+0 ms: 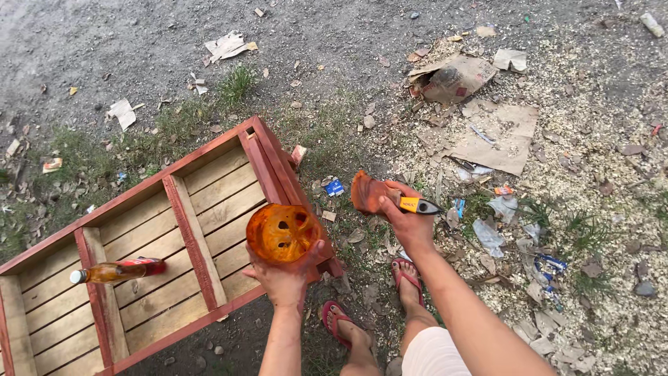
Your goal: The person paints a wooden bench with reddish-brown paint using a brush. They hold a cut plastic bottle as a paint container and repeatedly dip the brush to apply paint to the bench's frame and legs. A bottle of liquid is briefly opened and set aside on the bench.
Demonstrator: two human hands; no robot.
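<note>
My left hand (284, 278) holds a round orange-stained container (280, 232) from below, its open top showing reddish-brown liquid. My right hand (407, 221) grips a paintbrush (379, 196) with a yellow and black handle and bristles soaked red-brown, pointed left toward the container. Both hands are held above the right end of a wooden slatted frame (195, 230) with red-stained rails, lying on the ground. A plastic bottle (115, 270) of amber liquid lies on the frame's slats at the left.
My feet in red sandals (407, 278) stand on dirt beside the frame. Torn cardboard (487, 132), paper scraps, sawdust and litter cover the ground at the right. Grass patches (236, 83) and gravel lie beyond the frame.
</note>
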